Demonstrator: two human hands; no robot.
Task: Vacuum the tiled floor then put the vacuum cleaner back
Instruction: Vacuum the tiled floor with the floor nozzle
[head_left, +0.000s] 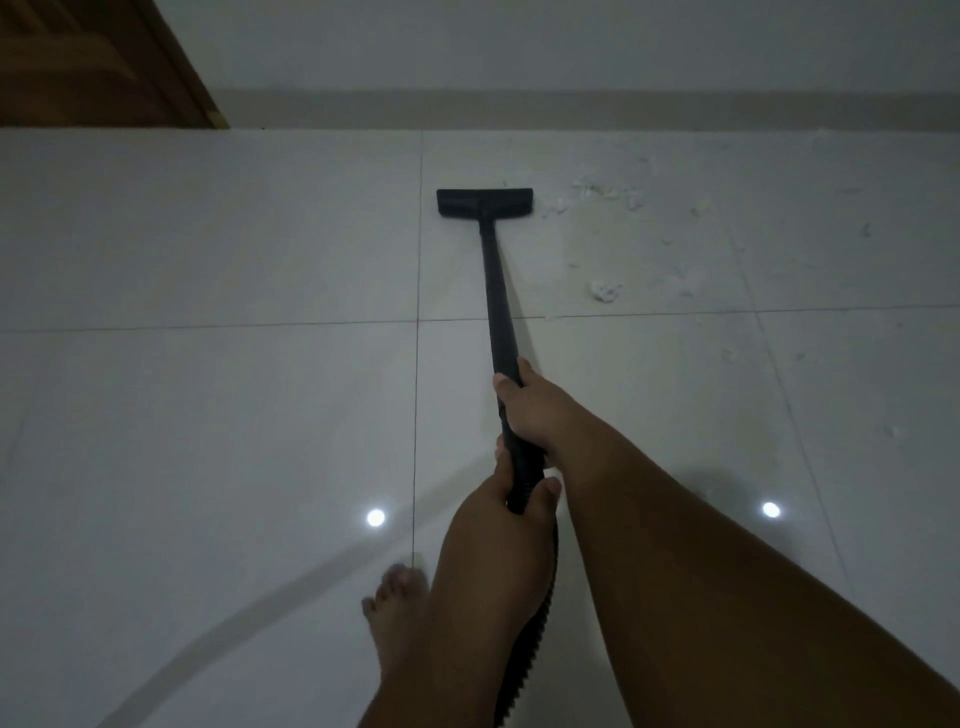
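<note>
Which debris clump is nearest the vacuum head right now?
The small white clump just right of the vacuum head; the brighter lump beside the wand lies farther off.

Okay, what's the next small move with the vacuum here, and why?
Probably sweep the floor nozzle a little to the right. It sits at the left edge of the white scraps scattered on the tiled floor, and both the left hand and right hand grip the wand.
</note>
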